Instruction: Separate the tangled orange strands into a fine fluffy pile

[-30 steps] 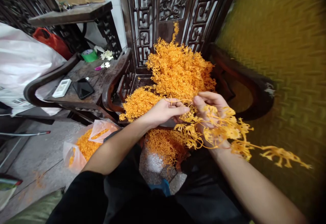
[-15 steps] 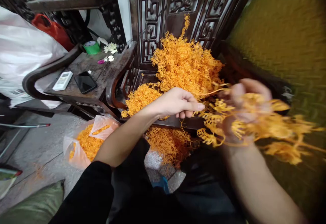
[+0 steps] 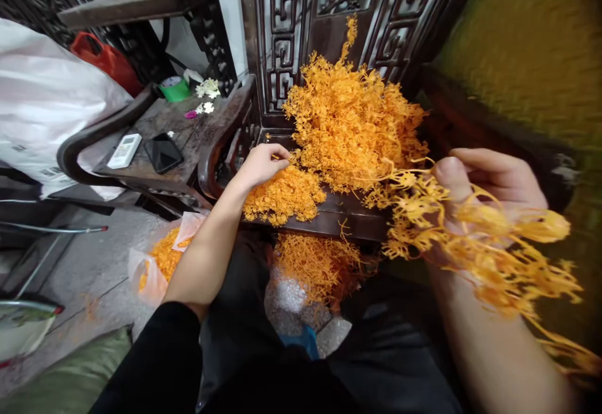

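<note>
My right hand (image 3: 493,188) pinches a branching sprig of orange plastic flowers (image 3: 512,257), whose stems trail down over the wrist. Its thumb and forefinger meet near the top of the sprig. Over the small heap of loose orange florets (image 3: 286,197) on the wooden chair seat, my left hand (image 3: 264,164) hovers with fingers curled and thumb close to the forefinger. Whatever those fingertips may hold is too small to make out. Behind both hands, a large pile of orange sprigs (image 3: 352,119) leans against the carved chair back.
Bare orange stems (image 3: 315,263) lie heaped below the seat edge. On the floor at left stands a plastic bag (image 3: 145,276) with orange florets. A side chair holds a phone (image 3: 162,152), a white remote (image 3: 125,151) and green tape (image 3: 174,89). A chair arm (image 3: 219,144) rises left.
My left hand has moved left, away from the sprig to above the small floret heap. My right hand still holds the sprig, now turned with its fingers more in view.
</note>
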{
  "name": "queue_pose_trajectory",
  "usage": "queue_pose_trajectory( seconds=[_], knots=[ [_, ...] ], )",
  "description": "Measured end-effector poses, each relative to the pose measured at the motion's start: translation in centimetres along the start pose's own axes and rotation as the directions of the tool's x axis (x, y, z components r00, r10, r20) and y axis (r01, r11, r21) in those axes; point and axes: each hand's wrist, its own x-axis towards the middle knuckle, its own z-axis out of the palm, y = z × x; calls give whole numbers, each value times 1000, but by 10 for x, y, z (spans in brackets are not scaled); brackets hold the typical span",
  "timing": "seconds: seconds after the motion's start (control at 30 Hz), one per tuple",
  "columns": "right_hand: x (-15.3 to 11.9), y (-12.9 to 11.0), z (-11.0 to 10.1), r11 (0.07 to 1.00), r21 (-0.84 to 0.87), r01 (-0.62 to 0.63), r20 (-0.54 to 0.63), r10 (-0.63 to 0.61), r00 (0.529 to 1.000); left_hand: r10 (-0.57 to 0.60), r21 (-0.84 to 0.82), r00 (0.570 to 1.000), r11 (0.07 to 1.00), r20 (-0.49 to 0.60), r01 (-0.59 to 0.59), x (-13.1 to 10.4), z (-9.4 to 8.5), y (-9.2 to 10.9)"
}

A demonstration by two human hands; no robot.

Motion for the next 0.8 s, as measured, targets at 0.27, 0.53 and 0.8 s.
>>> queue_pose_trajectory(
  seconds=[0.27, 0.53, 0.8],
  knots=[
    [1, 1, 5, 1000, 27, 0, 89, -2, 996, -17, 27, 999, 999, -36, 18, 3, -8, -14],
    [-15, -1, 11, 896, -224, 383, 776, -74, 626, 433, 187, 872, 860, 228, -475, -40, 18, 45],
    [-19, -6, 18, 755, -409, 513, 776, -9, 631, 457, 181, 877, 859, 150, -479, -56, 43, 64]
  ],
)
